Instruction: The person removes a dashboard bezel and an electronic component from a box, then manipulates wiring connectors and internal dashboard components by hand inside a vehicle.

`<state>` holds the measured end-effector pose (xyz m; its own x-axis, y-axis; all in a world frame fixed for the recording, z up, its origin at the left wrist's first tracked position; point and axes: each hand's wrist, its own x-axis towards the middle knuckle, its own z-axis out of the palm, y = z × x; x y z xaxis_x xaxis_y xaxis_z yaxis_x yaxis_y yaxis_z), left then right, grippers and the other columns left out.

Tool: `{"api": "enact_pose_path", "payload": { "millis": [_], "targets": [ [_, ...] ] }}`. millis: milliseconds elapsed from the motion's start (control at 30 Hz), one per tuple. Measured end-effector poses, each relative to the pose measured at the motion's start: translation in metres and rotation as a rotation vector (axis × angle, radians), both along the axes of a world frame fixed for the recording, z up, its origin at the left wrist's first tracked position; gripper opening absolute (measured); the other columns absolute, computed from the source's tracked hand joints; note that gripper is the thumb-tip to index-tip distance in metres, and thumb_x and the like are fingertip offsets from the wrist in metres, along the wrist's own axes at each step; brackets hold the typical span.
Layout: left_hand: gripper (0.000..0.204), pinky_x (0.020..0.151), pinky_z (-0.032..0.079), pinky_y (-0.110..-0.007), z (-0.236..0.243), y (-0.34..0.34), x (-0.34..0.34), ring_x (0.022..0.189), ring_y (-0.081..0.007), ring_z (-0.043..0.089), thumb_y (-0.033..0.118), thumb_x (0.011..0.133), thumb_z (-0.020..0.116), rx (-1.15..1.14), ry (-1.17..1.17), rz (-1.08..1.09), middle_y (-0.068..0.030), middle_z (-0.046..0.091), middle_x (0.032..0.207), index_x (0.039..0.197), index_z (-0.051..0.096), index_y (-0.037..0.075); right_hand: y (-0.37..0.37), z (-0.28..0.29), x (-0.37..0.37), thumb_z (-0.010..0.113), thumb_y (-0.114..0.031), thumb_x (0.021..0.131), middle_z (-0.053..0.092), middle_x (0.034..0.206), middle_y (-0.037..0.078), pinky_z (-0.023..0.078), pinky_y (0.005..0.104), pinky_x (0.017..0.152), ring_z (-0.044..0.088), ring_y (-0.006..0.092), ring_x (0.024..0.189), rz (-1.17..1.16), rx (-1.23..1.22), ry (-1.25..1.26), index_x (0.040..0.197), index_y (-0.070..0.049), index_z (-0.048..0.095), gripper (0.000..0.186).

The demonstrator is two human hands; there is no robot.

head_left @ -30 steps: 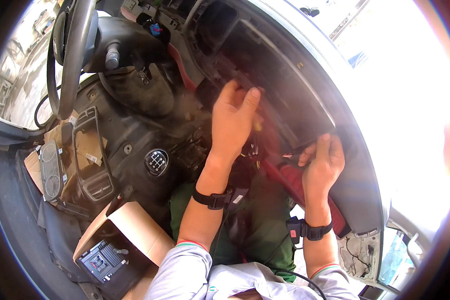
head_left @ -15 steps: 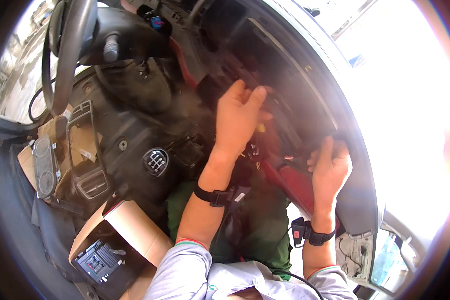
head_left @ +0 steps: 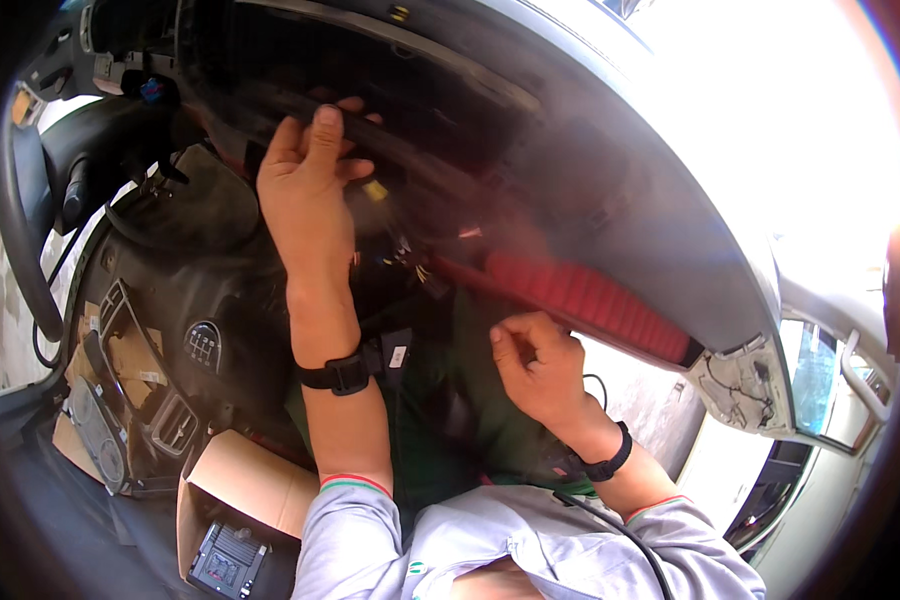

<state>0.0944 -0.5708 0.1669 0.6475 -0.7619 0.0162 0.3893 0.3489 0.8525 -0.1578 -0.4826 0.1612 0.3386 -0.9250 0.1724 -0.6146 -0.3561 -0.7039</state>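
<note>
My left hand (head_left: pixel 310 190) reaches up to the dashboard, its fingers curled round a long dark trim strip (head_left: pixel 420 150) along the dash. Just below those fingers hang a yellow connector (head_left: pixel 374 190) and a bundle of loose wires (head_left: pixel 405 255). My right hand (head_left: pixel 538 365) is lower and to the right, in front of a ribbed red panel (head_left: pixel 590 300) and apart from it. Its thumb and fingers are closed together; whatever they hold, if anything, is hidden. Both wrists wear black straps.
To the left are the steering wheel (head_left: pixel 30 220), the gear knob (head_left: pixel 204 345), a removed vent frame (head_left: pixel 135 360) and a grey two-dial panel (head_left: pixel 98 430). An open cardboard box (head_left: pixel 255 480) holds a dark electronic unit (head_left: pixel 228 562). An open car door (head_left: pixel 745 395) stands at right.
The view has swung to the right. My right hand has come off the right end of the dash and dropped down and inward. My left hand stays at the trim strip.
</note>
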Motion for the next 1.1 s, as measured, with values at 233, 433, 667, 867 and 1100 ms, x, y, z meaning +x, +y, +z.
{"api": "enact_pose_path", "payload": {
  "millis": [233,433,667,867,1100],
  "targets": [
    [0.027,0.056,0.044,-0.02,-0.007,-0.001,0.003,0.091,-0.0172,0.071,0.017,0.098,0.066,0.005,-0.014,0.033,-0.0133,0.071,0.108,0.116,0.062,-0.002,0.0,-0.03,-0.007,0.071,-0.008,0.085,0.064,0.064,0.006,0.048,0.0323,0.048,0.063,0.0218,0.052,0.064,-0.095,0.056,0.087,-0.008,0.061,0.01],
    [0.03,0.055,0.043,-0.019,-0.005,-0.001,0.0,0.094,-0.0169,0.07,0.018,0.098,0.065,0.023,-0.07,0.034,-0.0129,0.071,0.108,0.118,0.06,-0.004,-0.006,-0.027,-0.01,0.071,-0.004,0.087,0.062,0.064,0.006,0.044,0.0278,0.045,0.061,0.0137,0.05,0.118,-0.1,0.046,0.089,-0.005,0.061,0.01],
    [0.027,0.055,0.045,-0.018,-0.005,-0.003,-0.004,0.084,-0.011,0.068,0.024,0.097,0.067,0.029,-0.066,0.061,-0.0117,0.073,0.105,0.104,0.067,-0.002,-0.027,0.026,0.007,0.072,-0.004,0.089,0.066,0.068,0.006,0.047,0.0248,0.049,0.061,0.0099,0.054,0.0,-0.1,-0.131,0.093,-0.003,0.065,0.008],
    [0.028,0.053,0.045,-0.018,-0.005,-0.003,-0.002,0.083,-0.0107,0.068,0.025,0.097,0.068,0.021,-0.085,0.075,-0.0119,0.073,0.104,0.103,0.066,-0.003,-0.083,0.07,0.057,0.071,-0.015,0.091,0.069,0.08,0.014,0.054,0.0296,0.059,0.068,0.0185,0.065,-0.173,-0.126,-0.229,0.11,0.007,0.054,0.034],
    [0.028,0.053,0.045,-0.018,-0.005,-0.004,-0.005,0.079,-0.0094,0.066,0.024,0.097,0.068,0.037,-0.083,0.074,-0.011,0.074,0.102,0.104,0.066,-0.003,-0.103,0.064,0.072,0.073,-0.026,0.091,0.07,0.087,0.02,0.054,0.034,0.061,0.069,0.0244,0.07,-0.201,0.054,-0.295,0.115,0.013,0.051,0.051]
  ]
}}
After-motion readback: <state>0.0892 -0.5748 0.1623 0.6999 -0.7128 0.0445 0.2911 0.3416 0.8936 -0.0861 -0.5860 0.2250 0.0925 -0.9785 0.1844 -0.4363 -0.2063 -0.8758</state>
